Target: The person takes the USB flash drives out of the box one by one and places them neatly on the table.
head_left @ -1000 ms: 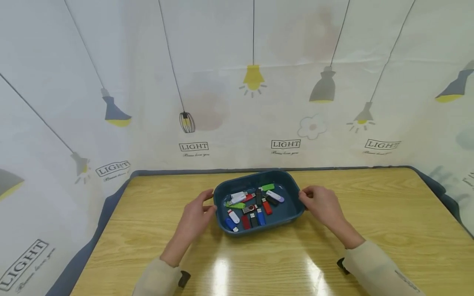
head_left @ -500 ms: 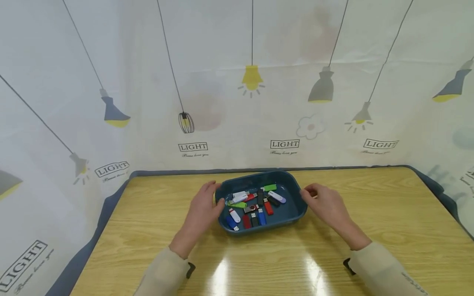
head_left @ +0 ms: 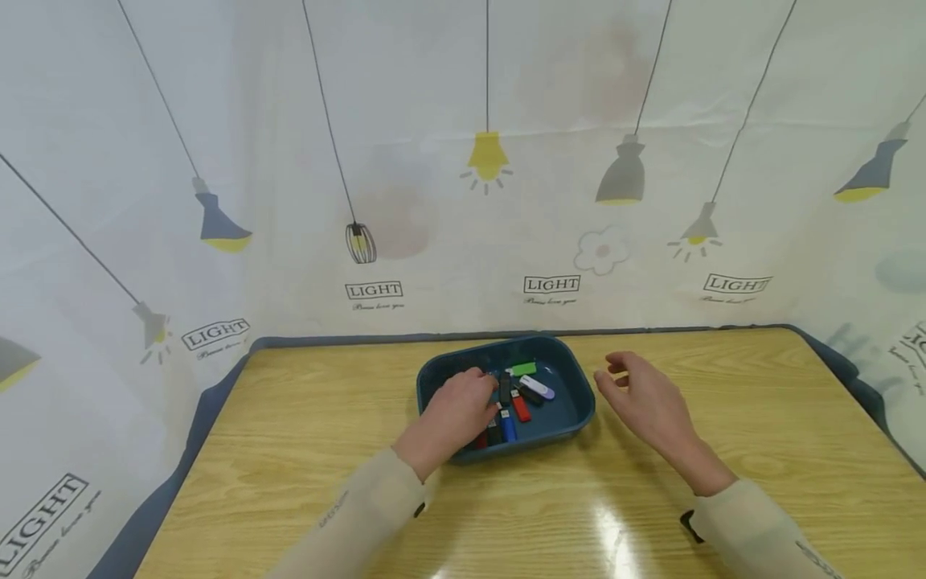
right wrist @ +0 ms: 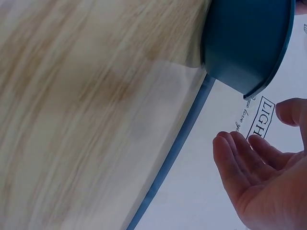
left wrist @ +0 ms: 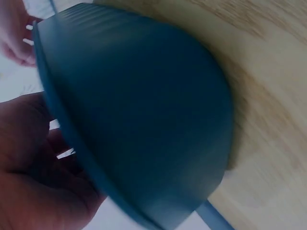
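A dark blue plastic tub (head_left: 557, 433) stands near the back of the table, holding several USB flash drives. In the head view a green drive (head_left: 522, 369), a white-and-purple one (head_left: 538, 388), a red one (head_left: 521, 405) and a blue one (head_left: 509, 426) show. My left hand (head_left: 459, 410) reaches over the tub's left half, fingers bent downward among the drives, covering those there. The left wrist view has the tub's outer wall (left wrist: 144, 105) hiding the fingertips. Just right of the tub, my right hand (head_left: 651, 406) hovers apart from the rim, fingers loosely curled around nothing.
The wood-grain table (head_left: 304, 450) extends to both sides and in front of the tub. Directly behind its back edge hangs a pale cloth (head_left: 434, 305) printed with lamps and the word LIGHT.
My left hand has left the tub's left rim and moved right, over the drives inside. My right hand has let go of the right rim and drawn slightly away, its fingers spreading.
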The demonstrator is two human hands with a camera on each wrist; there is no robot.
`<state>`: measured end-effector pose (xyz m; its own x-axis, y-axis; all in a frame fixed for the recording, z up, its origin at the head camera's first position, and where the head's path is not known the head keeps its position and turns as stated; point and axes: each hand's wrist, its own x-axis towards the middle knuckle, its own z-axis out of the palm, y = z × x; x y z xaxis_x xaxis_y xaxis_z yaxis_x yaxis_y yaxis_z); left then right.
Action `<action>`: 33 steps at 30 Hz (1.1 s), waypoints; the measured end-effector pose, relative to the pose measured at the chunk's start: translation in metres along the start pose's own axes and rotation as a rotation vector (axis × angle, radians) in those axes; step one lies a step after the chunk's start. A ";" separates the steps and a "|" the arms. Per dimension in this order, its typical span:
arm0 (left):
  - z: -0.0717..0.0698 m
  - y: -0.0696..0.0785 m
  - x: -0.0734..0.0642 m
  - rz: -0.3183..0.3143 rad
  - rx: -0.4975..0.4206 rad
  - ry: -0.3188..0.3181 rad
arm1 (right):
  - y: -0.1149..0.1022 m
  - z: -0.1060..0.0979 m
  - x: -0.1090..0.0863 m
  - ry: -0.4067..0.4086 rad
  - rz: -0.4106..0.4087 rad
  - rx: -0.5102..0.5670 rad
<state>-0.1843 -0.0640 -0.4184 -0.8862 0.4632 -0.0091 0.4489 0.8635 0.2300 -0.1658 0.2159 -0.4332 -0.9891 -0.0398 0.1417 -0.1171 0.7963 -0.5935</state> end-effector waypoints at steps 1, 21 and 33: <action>0.002 0.001 0.003 -0.011 0.009 -0.018 | 0.001 0.000 0.000 0.001 -0.002 -0.001; 0.025 0.003 0.015 -0.004 0.144 -0.057 | 0.005 0.004 -0.004 0.003 -0.017 0.011; 0.000 -0.011 -0.012 -0.079 -0.154 0.125 | 0.010 0.002 -0.005 0.006 -0.010 0.015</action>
<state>-0.1788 -0.0786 -0.4207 -0.9297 0.3583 0.0853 0.3628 0.8511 0.3795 -0.1620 0.2233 -0.4413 -0.9873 -0.0444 0.1524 -0.1286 0.7865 -0.6041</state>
